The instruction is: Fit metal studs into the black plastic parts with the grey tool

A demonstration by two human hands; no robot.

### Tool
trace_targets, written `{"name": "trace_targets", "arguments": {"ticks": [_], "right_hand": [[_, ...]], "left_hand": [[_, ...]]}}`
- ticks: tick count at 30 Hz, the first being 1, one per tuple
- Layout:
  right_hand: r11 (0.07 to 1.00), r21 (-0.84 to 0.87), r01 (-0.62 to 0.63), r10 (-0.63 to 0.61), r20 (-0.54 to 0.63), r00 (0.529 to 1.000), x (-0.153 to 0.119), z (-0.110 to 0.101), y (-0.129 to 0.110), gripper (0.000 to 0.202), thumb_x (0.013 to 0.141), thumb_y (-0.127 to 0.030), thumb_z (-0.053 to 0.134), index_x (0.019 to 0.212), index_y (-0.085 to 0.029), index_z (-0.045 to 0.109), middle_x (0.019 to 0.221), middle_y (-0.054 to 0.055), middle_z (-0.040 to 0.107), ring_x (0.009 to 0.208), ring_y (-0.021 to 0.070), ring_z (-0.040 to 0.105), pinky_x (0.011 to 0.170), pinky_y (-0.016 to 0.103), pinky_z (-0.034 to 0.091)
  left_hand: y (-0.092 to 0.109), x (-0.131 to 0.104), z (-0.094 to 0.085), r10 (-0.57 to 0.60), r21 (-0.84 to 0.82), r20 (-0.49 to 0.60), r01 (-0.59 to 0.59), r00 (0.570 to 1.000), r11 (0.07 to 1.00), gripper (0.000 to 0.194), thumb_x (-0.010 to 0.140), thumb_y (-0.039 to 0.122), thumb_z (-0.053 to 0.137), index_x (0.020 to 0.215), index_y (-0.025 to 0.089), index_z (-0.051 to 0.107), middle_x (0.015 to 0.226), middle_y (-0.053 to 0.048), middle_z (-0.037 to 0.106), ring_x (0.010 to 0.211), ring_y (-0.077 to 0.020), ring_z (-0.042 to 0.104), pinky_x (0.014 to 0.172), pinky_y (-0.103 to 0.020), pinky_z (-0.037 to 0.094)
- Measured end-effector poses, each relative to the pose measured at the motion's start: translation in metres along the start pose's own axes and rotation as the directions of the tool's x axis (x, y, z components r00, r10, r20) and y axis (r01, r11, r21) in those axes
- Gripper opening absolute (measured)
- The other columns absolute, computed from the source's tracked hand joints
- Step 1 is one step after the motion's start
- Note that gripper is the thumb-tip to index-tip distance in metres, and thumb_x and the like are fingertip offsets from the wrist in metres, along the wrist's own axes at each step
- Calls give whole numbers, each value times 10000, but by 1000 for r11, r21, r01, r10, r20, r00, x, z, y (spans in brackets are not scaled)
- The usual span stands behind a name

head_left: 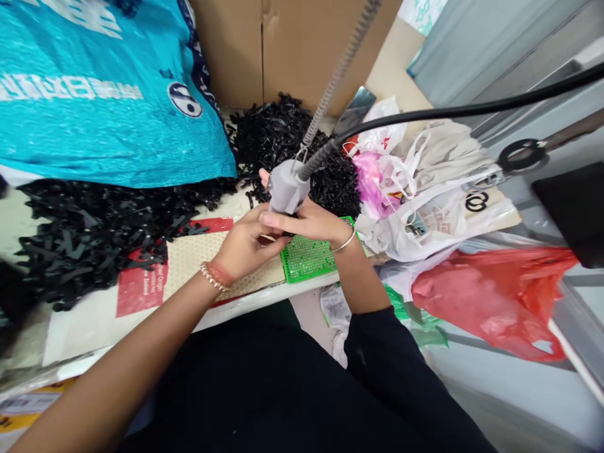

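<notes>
A grey electric screwdriver (pixel 287 184) hangs from a coiled spring, its tip hidden behind my hands. My right hand (pixel 314 221) is closed around its body, the thumb lying across the front. My left hand (pixel 248 242) sits just below and to the left, touching the right, its fingers curled together. Whatever it grips is hidden, with only a dark spot showing between the hands. Under my right wrist lies a green perforated tray (pixel 309 258) with small pieces in its holes. Beneath my left hand is a beige textured mat (pixel 189 258).
Black plastic parts form one heap (pixel 268 132) behind my hands and another pile (pixel 94 233) at left, beside a large blue bag (pixel 108 107). A cardboard box (pixel 302 56) stands behind. Plastic bags (pixel 425 207) crowd the right. A black cable (pixel 453 112) crosses overhead.
</notes>
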State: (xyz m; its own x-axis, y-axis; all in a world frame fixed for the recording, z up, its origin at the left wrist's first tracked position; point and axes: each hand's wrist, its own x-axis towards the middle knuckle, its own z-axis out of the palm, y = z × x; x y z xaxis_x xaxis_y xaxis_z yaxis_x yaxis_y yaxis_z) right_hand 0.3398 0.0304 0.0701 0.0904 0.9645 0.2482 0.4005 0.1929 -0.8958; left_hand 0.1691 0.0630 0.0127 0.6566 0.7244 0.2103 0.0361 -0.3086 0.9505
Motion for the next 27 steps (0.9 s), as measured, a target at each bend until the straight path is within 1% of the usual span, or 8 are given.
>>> {"name": "trace_targets", "arguments": {"ticks": [3,6,8,9,13,16,22,27], "right_hand": [[997,-53,56,-46,172,984,-16,-28,4,512,698,-528,808,1122,-265,692,1085,12,695,1097,188,625,973,360,530],[997,-66,-27,28,9,1000,-46,-58,28,456,873,-504,655,1260,-265,632,1102,33,689,1016,165,635,915,347,526],[971,-206,-119,86,-164,983,-69,-70,52,344,917,-432,621,1187,-224,668,1010,40,685,871,147,623,836,320,513],[934,-318,-165,103,-201,974,-79,-73,65,289,918,-389,626,1126,-200,692,964,43,678,826,147,607,810,315,501],[624,-749,-224,208,-117,971,-105,-69,98,190,928,-244,592,1015,-173,746,989,91,687,919,201,595,870,354,449],[416,-875,-248,290,-131,948,-108,-62,106,238,959,-257,544,1036,-202,763,1047,111,691,982,242,578,874,375,418],[290,-942,-166,279,-82,957,-105,-65,110,270,989,-313,508,1049,-218,754,1061,120,688,1022,267,546,816,369,369],[225,-973,-54,270,9,963,-101,-66,113,247,977,-233,477,1010,-166,713,1047,125,693,1009,271,548,826,385,330]], "left_hand": [[-2,-3,1,7,41,-3,-7,1000,999,109,723,317,770,749,212,756,1088,-84,675,768,-176,657,708,-296,599],[-6,-9,-1,30,99,-9,-29,999,995,156,748,354,747,777,202,765,1077,-83,666,681,-147,642,666,-291,602],[-7,-12,-5,50,121,-6,-49,999,991,175,764,366,737,802,199,773,1050,-83,660,670,-147,645,644,-288,603],[-7,-13,-6,61,126,-8,-60,998,990,176,769,368,737,806,200,775,1028,-81,657,668,-150,646,634,-286,602],[-6,-14,-11,91,131,-26,-86,996,988,137,762,357,756,772,221,771,945,-68,652,642,-151,622,590,-272,585],[-3,-17,-13,93,130,-39,-87,995,988,117,753,356,769,760,239,769,937,-62,663,651,-159,620,593,-273,579],[0,-23,-22,95,199,-46,-84,994,976,101,762,349,766,771,249,771,900,-54,661,676,-170,621,591,-270,571],[-4,-25,-28,134,217,-83,-114,987,969,104,769,355,752,766,252,760,875,-54,648,658,-173,617,545,-267,561]]}}
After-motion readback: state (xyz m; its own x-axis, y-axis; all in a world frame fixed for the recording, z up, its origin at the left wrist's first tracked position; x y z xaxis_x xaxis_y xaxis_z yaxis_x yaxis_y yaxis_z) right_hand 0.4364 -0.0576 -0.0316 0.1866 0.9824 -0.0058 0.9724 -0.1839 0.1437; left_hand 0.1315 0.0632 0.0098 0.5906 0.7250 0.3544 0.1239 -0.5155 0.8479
